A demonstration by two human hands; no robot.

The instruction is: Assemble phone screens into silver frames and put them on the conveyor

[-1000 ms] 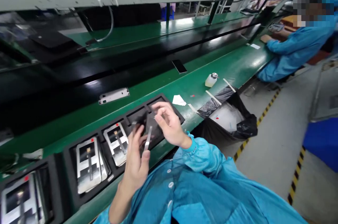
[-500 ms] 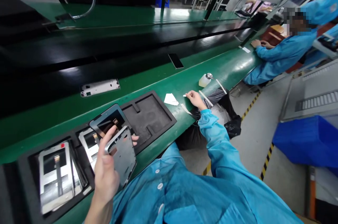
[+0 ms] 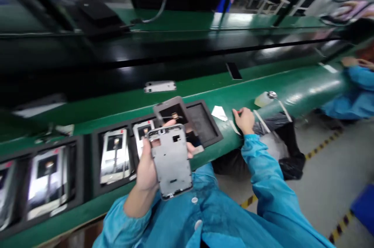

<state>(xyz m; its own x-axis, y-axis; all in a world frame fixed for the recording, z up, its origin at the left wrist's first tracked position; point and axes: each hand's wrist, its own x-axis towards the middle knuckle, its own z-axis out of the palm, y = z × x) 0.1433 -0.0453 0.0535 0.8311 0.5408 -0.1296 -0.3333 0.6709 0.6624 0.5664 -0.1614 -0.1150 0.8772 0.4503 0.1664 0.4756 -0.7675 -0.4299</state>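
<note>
Beside a grey floor [image 3: 327, 174] with stripes runs a long green bench [image 3: 306, 84], with dark trays [image 3: 79, 174] on its near side. Before the person's body [image 3: 210, 213], a grey phone frame [image 3: 171, 166] is gripped in the left hand [image 3: 147, 170], a phone screen [image 3: 172, 108] behind it. Well apart, the right hand [image 3: 245, 120] bends its fingers at a small red piece [image 3: 239, 112]; I cannot tell if it is held. The frame's flat face looks to the camera; its long axis goes from body toward bench, far end leaning slightly left.
</note>
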